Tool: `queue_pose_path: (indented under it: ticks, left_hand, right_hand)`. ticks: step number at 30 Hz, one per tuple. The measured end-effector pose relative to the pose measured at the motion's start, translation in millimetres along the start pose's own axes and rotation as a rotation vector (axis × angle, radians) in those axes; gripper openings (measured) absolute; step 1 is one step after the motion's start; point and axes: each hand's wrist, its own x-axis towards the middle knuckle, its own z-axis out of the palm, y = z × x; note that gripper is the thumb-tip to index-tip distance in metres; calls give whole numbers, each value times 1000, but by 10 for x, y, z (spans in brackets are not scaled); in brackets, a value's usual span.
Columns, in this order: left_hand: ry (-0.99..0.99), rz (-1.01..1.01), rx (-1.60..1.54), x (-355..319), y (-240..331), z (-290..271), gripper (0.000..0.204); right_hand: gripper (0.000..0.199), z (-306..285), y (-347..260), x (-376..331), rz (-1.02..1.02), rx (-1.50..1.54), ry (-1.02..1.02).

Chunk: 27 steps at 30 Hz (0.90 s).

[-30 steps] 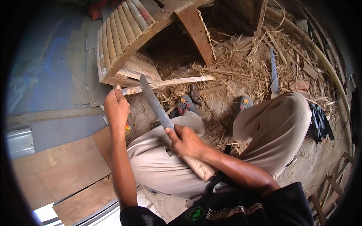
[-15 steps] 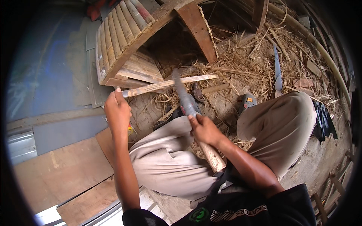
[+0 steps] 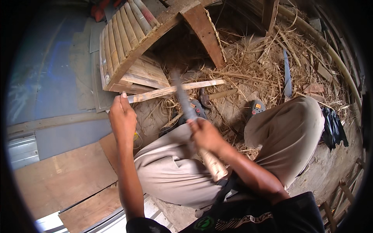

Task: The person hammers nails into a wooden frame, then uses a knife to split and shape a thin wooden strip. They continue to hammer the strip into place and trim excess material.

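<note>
My left hand is closed on the near end of a long bamboo strip. The strip runs rightward in front of a curved bamboo-slatted frame. In my right hand is a big knife, like a machete, with a long wooden handle reaching back toward my lap. Motion smears its grey blade, which points away from me and crosses the strip in the picture. Whether blade and strip touch, I cannot tell.
A hammer lies among bamboo shavings beyond my legs. Farther right are a narrow bluish blade-like strip and brick-like pieces. Wooden boards cover the left side. A black plastic bag sits by my right knee.
The knife has swung slightly left and toward me, with my right hand shifting the same way. My left hand and the bamboo strip have barely moved.
</note>
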Motion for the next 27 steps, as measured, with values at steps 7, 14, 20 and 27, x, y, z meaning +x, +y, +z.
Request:
queue_pose_path:
  ticks: [7,14,20,27]
  left_hand:
    - [-43,-77,-53,-48,38,-26,39]
    - [-44,-117,-64,-28,136,-32,39]
    - [11,14,8,-13,70,-11,39]
    - [-23,-30,-15,-24,74,-17,39]
  right_hand:
    - [52,-8,120,139,82,-25,125]
    - [50,15,356,207,-274,-200,-124]
    - [45,-55,145,154,-36,-93,269]
    - [52,52,185,96,-286,-282,-68]
